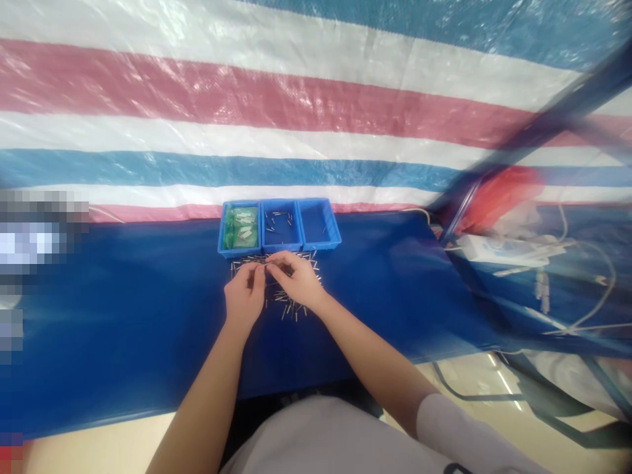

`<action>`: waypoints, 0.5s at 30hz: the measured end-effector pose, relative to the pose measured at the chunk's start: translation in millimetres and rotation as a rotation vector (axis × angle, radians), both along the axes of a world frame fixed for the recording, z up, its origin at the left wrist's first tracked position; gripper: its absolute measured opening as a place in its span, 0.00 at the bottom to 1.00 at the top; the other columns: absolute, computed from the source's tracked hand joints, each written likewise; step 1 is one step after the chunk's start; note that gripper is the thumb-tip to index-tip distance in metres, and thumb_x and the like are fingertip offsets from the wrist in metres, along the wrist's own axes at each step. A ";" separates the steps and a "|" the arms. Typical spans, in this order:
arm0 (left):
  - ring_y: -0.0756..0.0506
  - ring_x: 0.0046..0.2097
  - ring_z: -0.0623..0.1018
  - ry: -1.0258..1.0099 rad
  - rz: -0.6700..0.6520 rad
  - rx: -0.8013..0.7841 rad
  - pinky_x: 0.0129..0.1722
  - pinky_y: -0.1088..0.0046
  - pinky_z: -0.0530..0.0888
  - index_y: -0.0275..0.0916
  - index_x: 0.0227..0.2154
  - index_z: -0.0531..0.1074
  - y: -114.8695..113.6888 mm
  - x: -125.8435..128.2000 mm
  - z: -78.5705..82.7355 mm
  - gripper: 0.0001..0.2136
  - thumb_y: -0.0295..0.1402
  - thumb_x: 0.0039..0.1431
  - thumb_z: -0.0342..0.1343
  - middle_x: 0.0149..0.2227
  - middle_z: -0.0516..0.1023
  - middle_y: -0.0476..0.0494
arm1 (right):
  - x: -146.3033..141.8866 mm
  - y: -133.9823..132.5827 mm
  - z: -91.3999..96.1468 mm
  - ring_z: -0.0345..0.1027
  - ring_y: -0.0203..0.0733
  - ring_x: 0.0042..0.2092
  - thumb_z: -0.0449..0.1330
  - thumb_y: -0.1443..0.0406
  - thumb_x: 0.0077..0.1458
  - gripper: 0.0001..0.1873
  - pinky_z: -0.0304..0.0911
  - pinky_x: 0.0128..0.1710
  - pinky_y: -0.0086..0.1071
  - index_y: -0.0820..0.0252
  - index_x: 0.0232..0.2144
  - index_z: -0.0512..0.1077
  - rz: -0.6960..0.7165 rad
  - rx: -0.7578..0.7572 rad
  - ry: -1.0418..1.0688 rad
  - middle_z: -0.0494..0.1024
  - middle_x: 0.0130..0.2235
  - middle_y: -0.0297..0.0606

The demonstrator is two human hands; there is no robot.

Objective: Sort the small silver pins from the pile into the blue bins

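My left hand [243, 294] and my right hand [295, 279] meet over a scatter of small metal pins [291, 308] on the blue table cover [123, 309]. Both hands have their fingers pinched together, fingertips almost touching, on a thin pin held between them. Just beyond the hands stand three small blue bins side by side. The left bin [239, 228] holds green-and-white pieces. A few pins lie in the middle bin [281, 225]. The right bin [318, 224] looks nearly bare.
A striped red, white and blue tarp [296, 99] hangs behind the table. At the right stand a dark blue metal frame [543, 125], a white power strip [498, 250] with cables, and something red [503, 194]. A blurred patch covers the left edge.
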State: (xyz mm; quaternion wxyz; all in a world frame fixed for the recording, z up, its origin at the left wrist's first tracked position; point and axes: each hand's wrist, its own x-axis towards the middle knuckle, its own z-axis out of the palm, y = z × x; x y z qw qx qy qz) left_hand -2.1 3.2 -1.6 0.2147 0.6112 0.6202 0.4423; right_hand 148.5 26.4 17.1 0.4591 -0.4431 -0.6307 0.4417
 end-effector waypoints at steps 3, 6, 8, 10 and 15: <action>0.51 0.29 0.76 0.016 -0.002 0.005 0.35 0.75 0.71 0.40 0.37 0.75 -0.3 -0.1 1.6 0.13 0.42 0.65 0.50 0.24 0.76 0.51 | -0.4 0.0 0.0 0.75 0.37 0.37 0.59 0.60 0.60 0.10 0.69 0.38 0.32 0.57 0.43 0.74 0.000 0.004 -0.003 0.81 0.38 0.37; 0.51 0.28 0.76 0.020 -0.007 0.012 0.34 0.75 0.70 0.40 0.36 0.75 -0.7 -0.1 2.6 0.14 0.42 0.66 0.49 0.24 0.75 0.51 | 0.5 0.6 0.8 0.75 0.37 0.37 0.59 0.60 0.60 0.11 0.69 0.37 0.32 0.57 0.43 0.74 0.002 0.010 0.003 0.81 0.38 0.37; 0.51 0.28 0.75 0.016 -0.012 0.013 0.33 0.75 0.70 0.40 0.36 0.75 -0.9 -0.1 2.8 0.14 0.42 0.66 0.49 0.23 0.75 0.51 | 1.4 0.9 1.9 0.74 0.37 0.36 0.59 0.59 0.60 0.10 0.69 0.37 0.31 0.57 0.42 0.74 0.001 0.015 -0.001 0.80 0.38 0.37; 0.51 0.28 0.75 0.003 -0.018 0.010 0.33 0.75 0.70 0.40 0.36 0.76 -0.9 -0.2 2.5 0.14 0.42 0.65 0.49 0.24 0.75 0.51 | 2.1 0.8 3.1 0.73 0.37 0.35 0.59 0.59 0.60 0.10 0.68 0.36 0.31 0.57 0.40 0.73 0.005 0.017 -0.012 0.79 0.36 0.36; 0.50 0.30 0.77 -0.042 -0.032 0.024 0.36 0.74 0.72 0.40 0.40 0.75 -0.3 0.0 -0.6 0.13 0.42 0.64 0.52 0.27 0.77 0.50 | 2.3 -0.7 4.3 0.69 0.35 0.32 0.56 0.60 0.61 0.07 0.66 0.34 0.30 0.57 0.38 0.70 0.034 0.007 -0.041 0.76 0.32 0.33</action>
